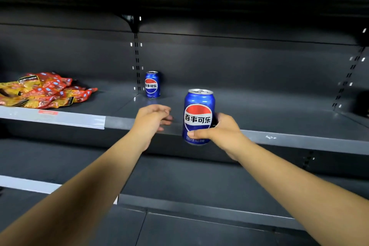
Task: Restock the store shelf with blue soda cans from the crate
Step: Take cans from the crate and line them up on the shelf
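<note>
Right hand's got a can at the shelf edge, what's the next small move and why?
Probably carry the held can forward and set it upright beside the standing can at the back. The right hand grips it above the shelf lip; the left hand holds nothing.

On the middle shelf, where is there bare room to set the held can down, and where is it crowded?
The shelf is bare right of the standing blue can, out to the right upright. The left end is crowded with snack packets. The right hand holds the second can; the left hand is empty.
</note>
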A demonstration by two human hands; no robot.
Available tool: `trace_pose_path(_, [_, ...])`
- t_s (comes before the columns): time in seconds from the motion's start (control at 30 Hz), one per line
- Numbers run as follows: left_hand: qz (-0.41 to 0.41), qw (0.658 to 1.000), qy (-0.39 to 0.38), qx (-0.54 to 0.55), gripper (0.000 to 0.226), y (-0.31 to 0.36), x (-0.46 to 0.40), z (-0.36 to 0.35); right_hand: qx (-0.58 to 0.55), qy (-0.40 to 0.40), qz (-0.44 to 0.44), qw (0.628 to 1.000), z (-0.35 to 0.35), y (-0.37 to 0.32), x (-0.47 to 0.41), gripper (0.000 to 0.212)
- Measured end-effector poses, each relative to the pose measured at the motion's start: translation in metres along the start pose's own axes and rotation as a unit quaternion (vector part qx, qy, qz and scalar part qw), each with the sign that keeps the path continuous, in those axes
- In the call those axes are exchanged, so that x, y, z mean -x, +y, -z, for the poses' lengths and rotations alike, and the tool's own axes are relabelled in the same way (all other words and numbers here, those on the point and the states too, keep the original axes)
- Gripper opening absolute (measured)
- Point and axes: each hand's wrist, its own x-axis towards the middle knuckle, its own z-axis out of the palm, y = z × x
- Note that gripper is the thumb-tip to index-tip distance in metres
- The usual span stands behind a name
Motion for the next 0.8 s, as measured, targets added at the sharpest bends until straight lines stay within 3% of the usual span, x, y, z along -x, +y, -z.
trace_pose_path(0.23, [-0.018,0.998,-0.022,-0.056,0.024,-0.005,-0.064,0.017,-0.056,0.066,0.005,0.996,-0.026,-0.002,-0.08,0.052])
trace_pose_path(0.33, [-0.01,0.998,-0.023,-0.063,0.023,-0.01,-0.101,0.028,-0.058,0.074,-0.002,0.996,-0.042,0.003,-0.116,0.045])
trace_pose_path(0.53, [0.011,0.998,-0.018,-0.058,0.023,-0.02,-0.169,0.046,-0.054,0.093,-0.026,0.994,-0.07,0.019,-0.18,0.056])
trace_pose_path(0.8, [0.044,0.997,0.0,-0.057,0.021,-0.037,-0.248,0.059,-0.038,0.109,-0.039,0.993,-0.098,0.032,-0.244,0.054])
